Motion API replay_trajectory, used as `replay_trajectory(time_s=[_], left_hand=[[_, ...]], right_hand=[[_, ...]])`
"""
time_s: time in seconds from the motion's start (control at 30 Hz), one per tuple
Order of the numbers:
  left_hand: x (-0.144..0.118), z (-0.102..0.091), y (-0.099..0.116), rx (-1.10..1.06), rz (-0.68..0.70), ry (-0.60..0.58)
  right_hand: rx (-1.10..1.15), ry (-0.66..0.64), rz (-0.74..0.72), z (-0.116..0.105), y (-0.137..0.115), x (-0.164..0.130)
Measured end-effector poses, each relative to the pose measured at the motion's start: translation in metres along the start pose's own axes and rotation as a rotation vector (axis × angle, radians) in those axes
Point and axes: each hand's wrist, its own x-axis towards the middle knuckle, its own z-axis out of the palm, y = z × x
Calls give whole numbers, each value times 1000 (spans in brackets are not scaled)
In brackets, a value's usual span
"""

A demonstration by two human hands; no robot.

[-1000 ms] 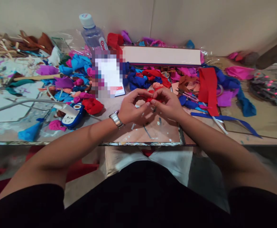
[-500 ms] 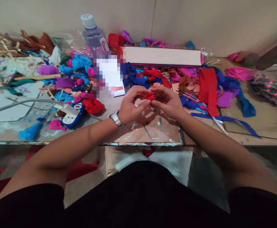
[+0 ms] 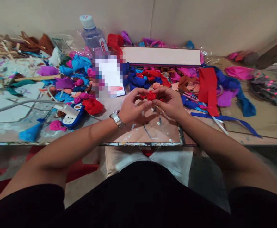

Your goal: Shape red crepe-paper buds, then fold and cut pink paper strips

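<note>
**Both hands pinch a small red rosette above the worktop**

Left hand (image 3: 131, 106) and right hand (image 3: 168, 103) meet at centre, fingertips closed on a red rosette (image 3: 151, 96) of rolled paper or cloth; material unclear. It is held just off the worktop (image 3: 138, 134), between both thumbs and forefingers, probably so the roll keeps its shape while it is turned. Both hands' fingers are curled in, grasping it from either side. Watch (image 3: 116, 119) on left wrist. Wrists hover low over a bare patch, likely kept free for working. Scraps are pushed back and to the sides: red scrap (image 3: 92, 105) left, red strip (image 3: 207, 90) and scissors (image 3: 188, 94) right, within reach. Bottle (image 3: 93, 34) and long box (image 3: 162, 56) stand at the back by the wall.
</note>
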Motion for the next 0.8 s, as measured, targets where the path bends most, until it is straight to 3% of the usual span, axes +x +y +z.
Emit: replay_trajectory(time_s=[0.13, 0.4, 0.63, 0.8], left_hand=[[0, 2, -1, -12, -71, -89], [-1, 0, 9, 11, -124, -236], [-1, 0, 12, 94, -100, -218], [0, -1, 15, 122, -119, -228]], right_hand=[[80, 37, 22, 1, 3, 1], [96, -9, 102, 3, -5, 0], [126, -2, 174, 8, -13, -1], [-5, -32, 157, 7, -15, -2]])
